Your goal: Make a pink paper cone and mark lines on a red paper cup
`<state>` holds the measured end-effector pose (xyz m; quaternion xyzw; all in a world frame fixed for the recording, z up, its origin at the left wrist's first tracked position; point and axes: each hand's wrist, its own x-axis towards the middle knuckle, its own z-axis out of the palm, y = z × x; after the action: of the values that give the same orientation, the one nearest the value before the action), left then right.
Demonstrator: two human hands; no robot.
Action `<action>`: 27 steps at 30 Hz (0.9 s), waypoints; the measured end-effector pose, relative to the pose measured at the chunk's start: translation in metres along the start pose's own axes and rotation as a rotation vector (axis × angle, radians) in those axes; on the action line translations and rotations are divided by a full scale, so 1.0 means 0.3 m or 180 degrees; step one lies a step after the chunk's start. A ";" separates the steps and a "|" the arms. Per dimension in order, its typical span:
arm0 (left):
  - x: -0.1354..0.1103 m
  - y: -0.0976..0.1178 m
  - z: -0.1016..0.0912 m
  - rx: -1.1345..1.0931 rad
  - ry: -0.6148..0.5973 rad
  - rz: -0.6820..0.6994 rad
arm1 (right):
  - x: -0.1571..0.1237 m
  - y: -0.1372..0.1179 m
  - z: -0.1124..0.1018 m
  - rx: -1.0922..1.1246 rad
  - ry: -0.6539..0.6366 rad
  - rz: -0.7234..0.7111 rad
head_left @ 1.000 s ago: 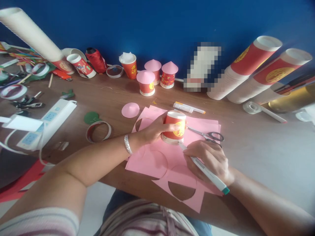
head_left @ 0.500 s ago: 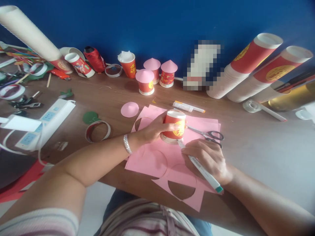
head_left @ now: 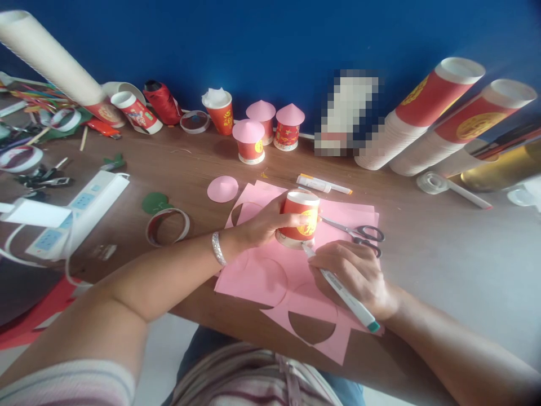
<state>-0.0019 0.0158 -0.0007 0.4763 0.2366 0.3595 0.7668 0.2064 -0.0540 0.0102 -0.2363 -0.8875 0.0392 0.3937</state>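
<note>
My left hand (head_left: 270,220) is wrapped round a red paper cup (head_left: 298,225) with a yellow emblem, bottom end up and white rim down. In my right hand (head_left: 355,273) is a white marker (head_left: 349,301) with a green end. Its tip meets the cup's white rim band, where small marks show. Beneath both hands lie pink paper sheets (head_left: 253,279), some with round holes cut out. Scissors (head_left: 359,232) with black handles rest on the sheets, right of the cup. A pink paper cone (head_left: 222,189) lies to the left of the sheets.
Cups with pink cone tops (head_left: 249,141) stand by the blue wall. Tall cup stacks (head_left: 418,113) lean at the right. Two markers (head_left: 323,183) lie behind the sheets. To the left are a tape roll (head_left: 168,226), a power strip (head_left: 80,214) and scattered tools.
The marker tip has shifted slightly left along the cup's rim band, and my right hand has moved with it. My left hand and the cup stay nearly in place.
</note>
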 end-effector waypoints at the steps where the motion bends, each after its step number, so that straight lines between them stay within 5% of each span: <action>1: 0.000 0.000 0.000 0.0018 -0.0024 -0.0002 | 0.000 0.000 0.000 0.0002 -0.0015 -0.0001; 27: 0.005 -0.001 -0.004 0.0066 0.0027 -0.0084 | 0.002 0.009 -0.003 0.0051 -0.0002 0.0081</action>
<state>-0.0016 0.0176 -0.0015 0.4795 0.2497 0.3489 0.7655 0.2077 -0.0514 0.0105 -0.2444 -0.8842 0.0513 0.3948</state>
